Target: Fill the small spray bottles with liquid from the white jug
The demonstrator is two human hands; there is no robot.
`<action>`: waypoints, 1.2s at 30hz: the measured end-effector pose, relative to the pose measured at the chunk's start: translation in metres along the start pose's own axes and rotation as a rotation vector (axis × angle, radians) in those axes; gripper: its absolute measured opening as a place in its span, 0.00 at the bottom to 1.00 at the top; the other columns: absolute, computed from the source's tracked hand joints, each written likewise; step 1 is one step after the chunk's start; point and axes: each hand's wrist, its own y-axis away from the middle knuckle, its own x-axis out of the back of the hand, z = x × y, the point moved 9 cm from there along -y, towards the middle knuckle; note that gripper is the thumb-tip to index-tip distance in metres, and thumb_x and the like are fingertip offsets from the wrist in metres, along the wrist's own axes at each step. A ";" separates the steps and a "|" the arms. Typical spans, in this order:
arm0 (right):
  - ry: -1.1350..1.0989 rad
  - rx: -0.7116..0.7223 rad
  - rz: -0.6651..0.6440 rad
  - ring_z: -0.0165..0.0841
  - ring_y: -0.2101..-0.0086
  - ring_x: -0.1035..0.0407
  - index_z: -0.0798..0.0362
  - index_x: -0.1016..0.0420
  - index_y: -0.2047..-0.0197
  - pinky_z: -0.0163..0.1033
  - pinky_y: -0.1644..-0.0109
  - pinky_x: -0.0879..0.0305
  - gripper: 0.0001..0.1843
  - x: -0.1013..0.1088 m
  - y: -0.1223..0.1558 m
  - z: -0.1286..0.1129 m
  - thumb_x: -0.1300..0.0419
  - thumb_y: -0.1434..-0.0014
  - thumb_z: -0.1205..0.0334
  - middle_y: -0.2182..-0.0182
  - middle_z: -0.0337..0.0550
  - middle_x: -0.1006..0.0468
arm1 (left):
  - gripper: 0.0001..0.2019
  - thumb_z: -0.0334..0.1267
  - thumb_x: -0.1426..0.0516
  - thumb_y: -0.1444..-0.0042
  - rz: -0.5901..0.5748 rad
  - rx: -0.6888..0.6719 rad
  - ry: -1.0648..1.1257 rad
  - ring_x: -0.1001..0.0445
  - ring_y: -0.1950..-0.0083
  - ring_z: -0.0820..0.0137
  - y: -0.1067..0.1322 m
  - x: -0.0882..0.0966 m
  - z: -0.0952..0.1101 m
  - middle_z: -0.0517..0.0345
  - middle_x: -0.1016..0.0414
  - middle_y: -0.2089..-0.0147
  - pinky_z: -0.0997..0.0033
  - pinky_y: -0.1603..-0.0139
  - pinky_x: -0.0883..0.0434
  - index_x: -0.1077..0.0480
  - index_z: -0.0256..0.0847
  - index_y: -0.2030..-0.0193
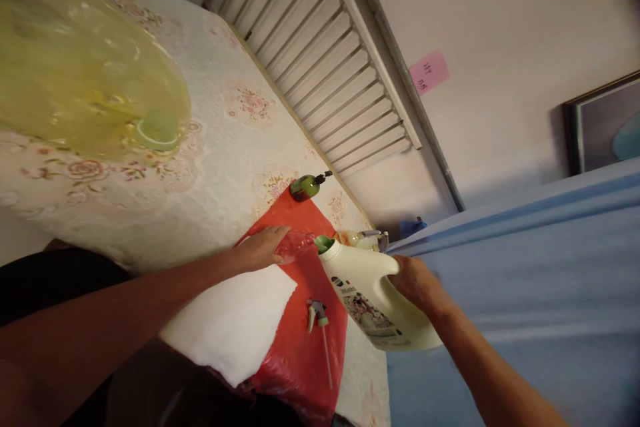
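Observation:
My left hand (260, 247) is closed round a small clear bottle (296, 244) that stands on a red plastic sheet (305, 340). My right hand (417, 283) grips the handle of a large cream jug (373, 297) with a printed label. The jug is tilted, and its green spout (324, 243) touches the mouth of the small bottle. A spray trigger head with its long tube (320, 327) lies loose on the red sheet, below the jug.
A white folded cloth (235, 320) lies on the red sheet by my left arm. A green pump bottle (307, 185) and a yellowish spray bottle (363, 238) stand behind. A big yellow translucent cover (75, 60) sits on the floral tablecloth (220, 147). Blue fabric (525, 267) fills the right.

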 end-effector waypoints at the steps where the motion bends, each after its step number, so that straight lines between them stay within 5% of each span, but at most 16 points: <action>1: 0.000 0.004 0.000 0.38 0.64 0.23 0.56 0.20 0.59 0.35 0.66 0.42 0.13 0.000 0.000 -0.001 0.44 0.44 0.66 0.64 0.53 0.17 | 0.31 0.48 0.37 0.47 -0.001 0.003 -0.008 0.33 0.35 0.47 0.000 0.000 0.001 0.43 0.30 0.38 0.50 0.39 0.33 0.37 0.41 0.38; 18: 0.028 0.020 0.009 0.40 0.62 0.22 0.55 0.21 0.60 0.36 0.64 0.42 0.11 0.002 0.000 -0.003 0.44 0.44 0.66 0.64 0.53 0.17 | 0.31 0.53 0.37 0.48 -0.026 0.028 -0.021 0.31 0.36 0.51 0.000 0.001 0.004 0.51 0.29 0.39 0.53 0.39 0.31 0.38 0.50 0.38; 25: 0.030 0.025 0.017 0.40 0.62 0.22 0.55 0.21 0.60 0.36 0.65 0.43 0.11 0.003 -0.001 -0.001 0.44 0.44 0.66 0.65 0.53 0.17 | 0.29 0.50 0.38 0.46 -0.018 0.022 -0.050 0.32 0.36 0.47 0.001 0.002 0.007 0.44 0.29 0.41 0.53 0.39 0.32 0.37 0.41 0.40; 36: 0.044 0.011 0.013 0.40 0.63 0.23 0.55 0.21 0.60 0.35 0.66 0.43 0.12 0.002 -0.001 -0.001 0.44 0.45 0.66 0.64 0.54 0.17 | 0.30 0.50 0.37 0.47 -0.039 0.021 -0.029 0.32 0.36 0.48 0.002 0.004 0.009 0.48 0.28 0.40 0.54 0.38 0.33 0.37 0.43 0.39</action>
